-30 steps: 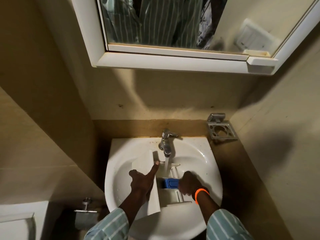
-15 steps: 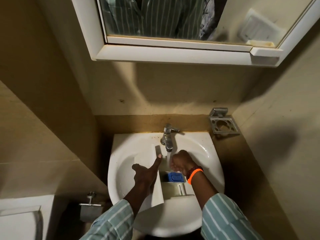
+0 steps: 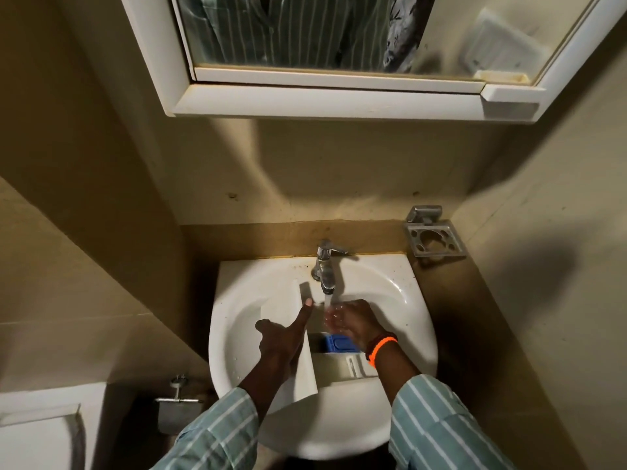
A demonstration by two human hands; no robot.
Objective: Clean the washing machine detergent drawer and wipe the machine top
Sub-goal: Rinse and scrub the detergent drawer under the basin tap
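The white detergent drawer [image 3: 307,368] lies in the white sink [image 3: 400,293], its front panel on the left and a blue insert [image 3: 341,344] in its middle compartment. My left hand [image 3: 281,337] grips the drawer's front panel, thumb stretched along its upper edge. My right hand [image 3: 356,322], with an orange band on the wrist, rests inside the drawer's far compartment under the running water from the chrome tap [image 3: 325,269]. Its fingers are spread and wet, and I see nothing held in it.
A white-framed mirror cabinet [image 3: 339,100] hangs above the sink. A metal holder [image 3: 432,237] is fixed on the right wall by the sink corner. A metal fitting [image 3: 178,398] sits low at the left, beside a white fixture [image 3: 37,432].
My right hand moved from the blue insert up to the far compartment under the water stream. My left hand kept its hold on the drawer's front panel. The camera dipped slightly.
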